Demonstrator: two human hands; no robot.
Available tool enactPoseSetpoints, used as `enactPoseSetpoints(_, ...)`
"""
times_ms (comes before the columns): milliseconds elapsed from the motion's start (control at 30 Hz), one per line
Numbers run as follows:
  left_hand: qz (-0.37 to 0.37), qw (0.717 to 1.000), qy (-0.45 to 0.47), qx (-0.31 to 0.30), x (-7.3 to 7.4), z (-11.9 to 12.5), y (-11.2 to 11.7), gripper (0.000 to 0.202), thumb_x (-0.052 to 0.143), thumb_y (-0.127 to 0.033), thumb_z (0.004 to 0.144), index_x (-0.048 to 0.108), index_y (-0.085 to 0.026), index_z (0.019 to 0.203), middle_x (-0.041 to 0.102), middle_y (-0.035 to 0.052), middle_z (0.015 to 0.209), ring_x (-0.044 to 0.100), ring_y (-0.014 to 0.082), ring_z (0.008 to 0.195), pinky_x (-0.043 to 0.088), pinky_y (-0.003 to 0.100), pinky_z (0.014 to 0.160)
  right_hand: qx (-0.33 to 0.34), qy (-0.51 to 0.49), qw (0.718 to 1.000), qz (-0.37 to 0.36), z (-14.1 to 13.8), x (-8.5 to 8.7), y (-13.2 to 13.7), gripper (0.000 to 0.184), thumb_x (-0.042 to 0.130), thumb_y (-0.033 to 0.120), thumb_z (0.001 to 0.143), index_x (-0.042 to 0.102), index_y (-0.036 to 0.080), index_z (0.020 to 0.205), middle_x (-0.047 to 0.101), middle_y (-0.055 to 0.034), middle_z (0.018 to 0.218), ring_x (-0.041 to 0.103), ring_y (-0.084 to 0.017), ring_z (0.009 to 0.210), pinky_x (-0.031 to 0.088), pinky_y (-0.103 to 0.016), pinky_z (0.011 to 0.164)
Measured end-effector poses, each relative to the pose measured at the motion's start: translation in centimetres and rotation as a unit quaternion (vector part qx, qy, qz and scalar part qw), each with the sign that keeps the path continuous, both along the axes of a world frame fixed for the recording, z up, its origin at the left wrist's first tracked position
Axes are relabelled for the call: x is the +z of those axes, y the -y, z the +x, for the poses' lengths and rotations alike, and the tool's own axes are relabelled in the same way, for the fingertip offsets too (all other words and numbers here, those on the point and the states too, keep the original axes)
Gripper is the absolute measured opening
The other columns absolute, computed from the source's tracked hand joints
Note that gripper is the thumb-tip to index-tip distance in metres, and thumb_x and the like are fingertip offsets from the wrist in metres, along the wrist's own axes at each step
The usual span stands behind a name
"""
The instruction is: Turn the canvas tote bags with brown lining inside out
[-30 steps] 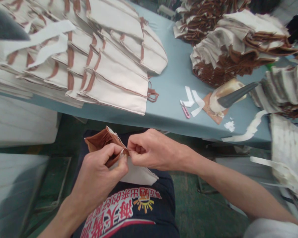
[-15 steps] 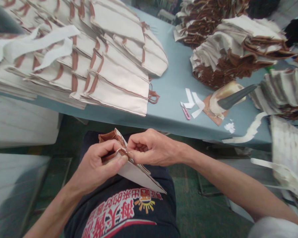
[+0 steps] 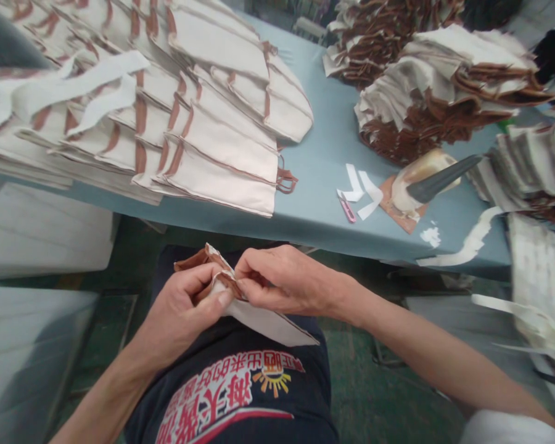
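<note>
A cream-and-brown sewn fabric piece (image 3: 264, 320) is held above my lap, over a dark printed apron (image 3: 203, 401). My left hand (image 3: 192, 302) pinches its folded edge between thumb and fingers. Close beside it, my right hand (image 3: 277, 277) grips the same edge with bent fingers, the thumb and index pressed together. A brown flap of the piece sticks up behind the left fingers, and its cream end points off to the right. Whether the right fingertips also hold something small is hidden.
A blue-covered table (image 3: 319, 166) runs across in front. Overlapping cream pieces with brown trim (image 3: 226, 166) cover its left part. To the right lie pink thread snips (image 3: 346, 208), white strips (image 3: 369, 196), a glue container with a dark-handled tool (image 3: 439, 182), and fabric stacks (image 3: 425, 117).
Both hands have shifted slightly, still pinching the fabric piece. The piece's cream end has swung up and to the right, and its brown flap has tipped a little left.
</note>
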State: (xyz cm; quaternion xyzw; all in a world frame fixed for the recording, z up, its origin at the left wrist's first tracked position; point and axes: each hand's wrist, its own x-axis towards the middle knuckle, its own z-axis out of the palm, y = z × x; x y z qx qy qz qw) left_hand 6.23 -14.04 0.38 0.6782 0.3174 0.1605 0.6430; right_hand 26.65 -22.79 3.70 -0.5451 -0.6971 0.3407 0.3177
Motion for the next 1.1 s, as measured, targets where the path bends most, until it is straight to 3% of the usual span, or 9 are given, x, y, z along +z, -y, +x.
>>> enactPoseSetpoints(133,0.066,0.997,-0.010,0.025,1.0,0.3,0.2,0.024,0.071,-0.040,0.081,0.078,-0.019,0.071,0.070,0.0018,0.070,0.059,0.0163,0.063,0.047,0.022,0.055,-0.029,-0.062,0.994,-0.082,0.2,0.5,0.8,0.019,0.058,0.029,0.105,0.061,0.021,0.089,0.061,0.0047,0.074,0.052,-0.011,0.064,0.038,-0.025,0.065)
enactPoseSetpoints(267,0.106,0.993,-0.038,0.030,1.5,0.4,0.7,0.029,0.067,-0.043,0.083,0.080,-0.019,0.073,0.072,0.0034,0.069,0.061,0.0177,0.061,0.048,0.024,0.054,-0.087,-0.057,0.990,-0.096,-0.7,-0.1,1.7,0.008,0.067,0.023,0.095,0.063,0.020,0.088,0.066,0.0044,0.077,0.057,-0.012,0.066,0.042,-0.025,0.066)
enactPoseSetpoints(500,0.077,0.997,-0.029,0.000,0.8,0.3,1.3,0.025,0.067,-0.039,0.081,0.075,-0.018,0.069,0.067,0.0021,0.067,0.056,0.0157,0.058,0.045,0.022,0.052,-0.115,-0.111,0.973,-0.164,-1.5,-1.2,2.1,0.009,0.064,0.016,0.085,0.060,0.021,0.078,0.060,0.0061,0.070,0.053,-0.012,0.065,0.035,-0.024,0.060)
enactPoseSetpoints(633,0.007,1.000,0.006,-0.023,0.7,0.0,1.3,0.027,0.071,-0.042,0.081,0.074,-0.017,0.071,0.064,0.0008,0.068,0.052,0.0140,0.058,0.043,0.022,0.053,-0.054,-0.169,0.975,-0.136,-1.2,-1.2,2.2,0.007,0.060,0.017,0.083,0.058,0.021,0.078,0.054,0.0074,0.069,0.047,-0.010,0.061,0.036,-0.023,0.058)
enactPoseSetpoints(700,0.019,0.999,-0.003,-0.032,1.0,-0.2,1.2,0.027,0.070,-0.042,0.083,0.074,-0.018,0.072,0.065,0.0006,0.068,0.052,0.0144,0.058,0.043,0.022,0.053,-0.051,-0.153,0.979,-0.124,-1.3,-1.2,2.4,0.006,0.059,0.017,0.084,0.059,0.021,0.079,0.056,0.0067,0.070,0.049,-0.010,0.061,0.037,-0.023,0.059)
enactPoseSetpoints(833,0.131,0.989,-0.050,-0.045,1.7,-0.5,1.0,0.029,0.062,-0.040,0.090,0.073,-0.020,0.072,0.072,0.0019,0.071,0.060,0.0181,0.063,0.047,0.025,0.057,-0.123,-0.022,0.991,-0.054,-2.4,-1.7,3.0,0.007,0.061,0.017,0.086,0.061,0.021,0.081,0.066,0.0026,0.074,0.058,-0.013,0.066,0.040,-0.026,0.066)
enactPoseSetpoints(933,0.181,0.979,-0.086,-0.040,1.7,-0.7,0.9,0.033,0.058,-0.041,0.094,0.070,-0.021,0.070,0.070,0.0004,0.068,0.059,0.0179,0.062,0.044,0.026,0.056,-0.146,0.041,0.988,-0.004,-3.5,-2.3,3.4,0.008,0.062,0.018,0.089,0.062,0.022,0.082,0.071,-0.0009,0.077,0.063,-0.017,0.071,0.041,-0.030,0.070)
enactPoseSetpoints(1100,0.172,0.982,-0.072,-0.002,1.4,-0.8,1.1,0.034,0.059,-0.042,0.091,0.066,-0.022,0.065,0.061,-0.0019,0.060,0.054,0.0162,0.055,0.041,0.025,0.051,-0.198,-0.021,0.978,-0.067,-4.5,-2.5,3.8,0.017,0.070,0.033,0.098,0.064,0.022,0.086,0.075,-0.0016,0.083,0.068,-0.018,0.076,0.048,-0.031,0.075)
